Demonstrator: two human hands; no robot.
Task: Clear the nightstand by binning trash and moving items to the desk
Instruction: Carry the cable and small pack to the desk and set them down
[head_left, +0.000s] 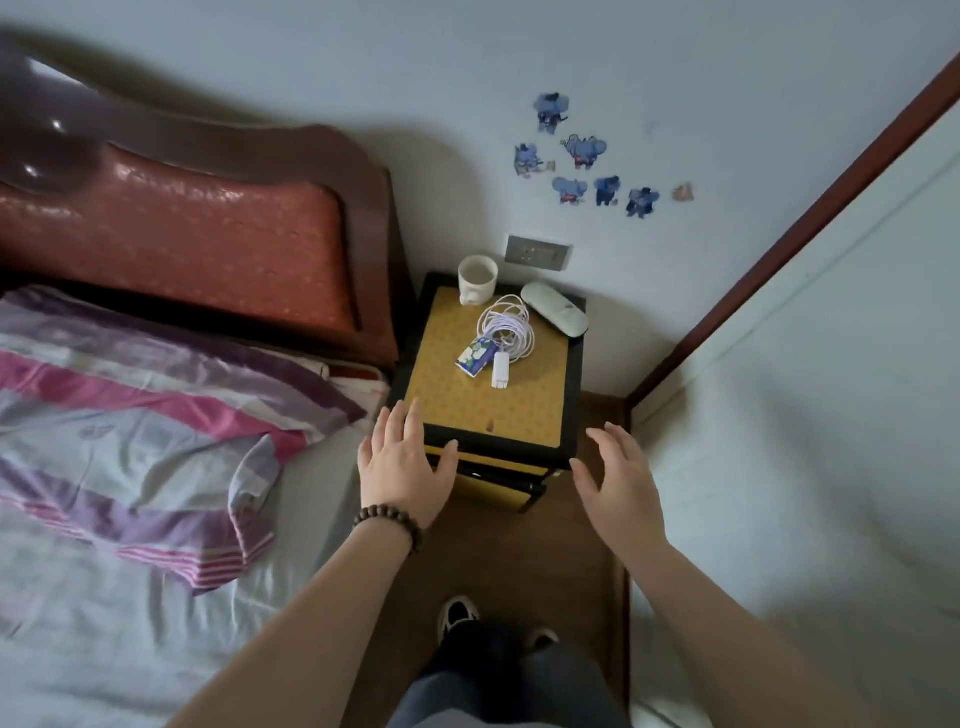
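Note:
The nightstand (467, 405) has a yellow top with a black rim and stands in the corner by the bed. On it sit a white mug (477, 279) at the back, a white oval case (555, 308) at the back right, a coiled white charger cable (506, 325) with its plug (500, 370), and a small blue-and-white packet (475, 356). My left hand (402, 462) hovers open over the front left corner. My right hand (621, 480) is open off the front right corner. Neither hand holds anything.
A bed (104, 467) with a striped quilt and a red padded headboard (208, 249) lies on the left. A wall socket (536, 253) sits behind the nightstand. A pale wall or door (805, 415) closes in on the right. Brown floor (519, 561) lies below, with my feet on it.

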